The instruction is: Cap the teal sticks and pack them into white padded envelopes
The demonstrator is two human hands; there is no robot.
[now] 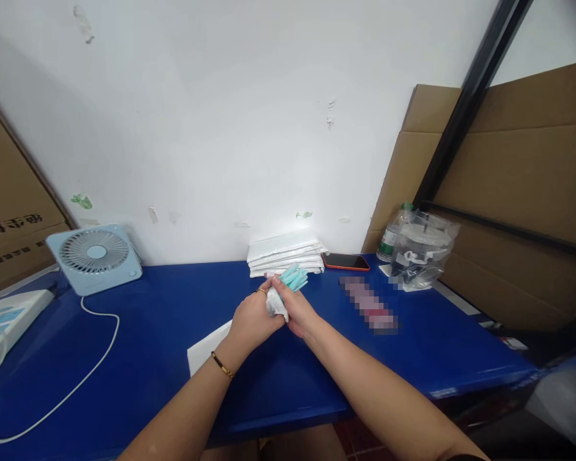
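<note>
Both of my hands meet over the middle of the blue table (148, 333). My left hand (251, 320), with a ring and a thin bracelet, and my right hand (299, 312) together grip a small bundle of teal pieces in a white wrapper (286, 288). The teal ends stick out above my fingers. A white envelope (206, 349) lies flat on the table just under my left wrist. Behind my hands a stack of white padded mailers (286, 253) rests against the wall.
A small light-blue fan (95, 256) with a white cable stands at back left, a white device (4, 320) at the left edge. A phone (344, 261), a blurred flat item (368, 304), a bottle (394, 234) and a clear bag (422, 253) lie right. Cardboard leans at both sides.
</note>
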